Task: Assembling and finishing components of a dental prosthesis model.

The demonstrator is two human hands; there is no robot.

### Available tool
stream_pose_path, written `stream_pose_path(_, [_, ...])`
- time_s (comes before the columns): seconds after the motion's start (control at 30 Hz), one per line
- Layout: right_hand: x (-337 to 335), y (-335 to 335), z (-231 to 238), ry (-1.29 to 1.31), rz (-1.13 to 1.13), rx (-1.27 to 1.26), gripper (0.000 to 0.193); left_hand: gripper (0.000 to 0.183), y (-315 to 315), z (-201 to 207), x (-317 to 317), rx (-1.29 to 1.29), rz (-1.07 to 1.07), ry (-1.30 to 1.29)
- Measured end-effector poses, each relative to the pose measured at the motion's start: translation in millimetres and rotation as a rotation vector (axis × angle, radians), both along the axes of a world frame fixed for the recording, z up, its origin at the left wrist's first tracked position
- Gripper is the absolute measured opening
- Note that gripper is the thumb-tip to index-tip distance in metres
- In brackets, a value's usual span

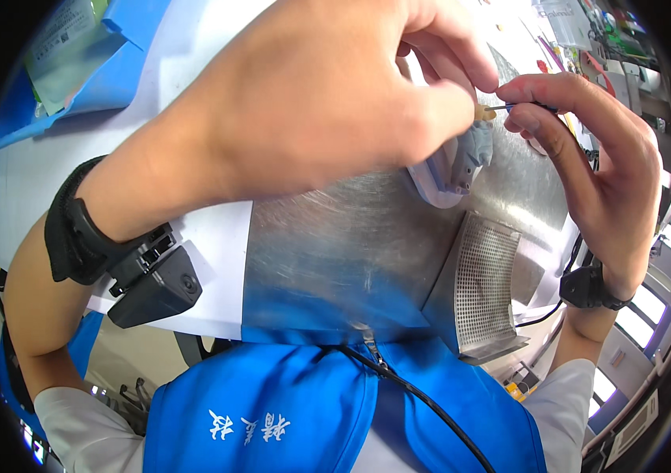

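My left hand (327, 102) reaches across the middle, its fingers curled and closed. Thumb and fingertips meet at a small yellowish piece (483, 114), though the hand partly covers the grip. Just below that piece sits a grey-blue block (473, 154) with small holes, against a rounded white part (435, 185) that runs under my left hand. Between thumb and forefinger, my right hand (615, 150) pinches a thin tool (501, 107) with a dark handle. The tool's slender tip points left and appears to touch the yellowish piece; its exact kind is too small to tell.
A scratched metal sheet (335, 244) lies on the white table. At its near right stands a curved perforated metal plate (486, 284). A blue bin (107, 87) with a clear bag stands far left. Assorted tools and parts crowd the far right; a black cable hangs over my blue apron (272, 402).
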State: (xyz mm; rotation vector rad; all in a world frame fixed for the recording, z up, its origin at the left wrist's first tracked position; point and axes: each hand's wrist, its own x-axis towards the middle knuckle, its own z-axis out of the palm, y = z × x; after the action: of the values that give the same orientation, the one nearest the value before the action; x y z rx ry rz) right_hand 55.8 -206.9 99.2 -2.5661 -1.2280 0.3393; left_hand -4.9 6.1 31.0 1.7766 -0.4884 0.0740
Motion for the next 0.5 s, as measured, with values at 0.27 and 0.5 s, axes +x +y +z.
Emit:
stream_pose_path(0.27, [1.4,-3.1,10.9,-0.062,-0.007,0.012,0.012,0.028,-9.5,-0.1,1.2,0.100,0.090,-0.190])
stream_pose_path(0.5, [9.3,-29.3,16.9,0.130,-0.214,0.233,0.014,0.031,8.1,-33.2,14.1,-0.095,-0.102,-0.249])
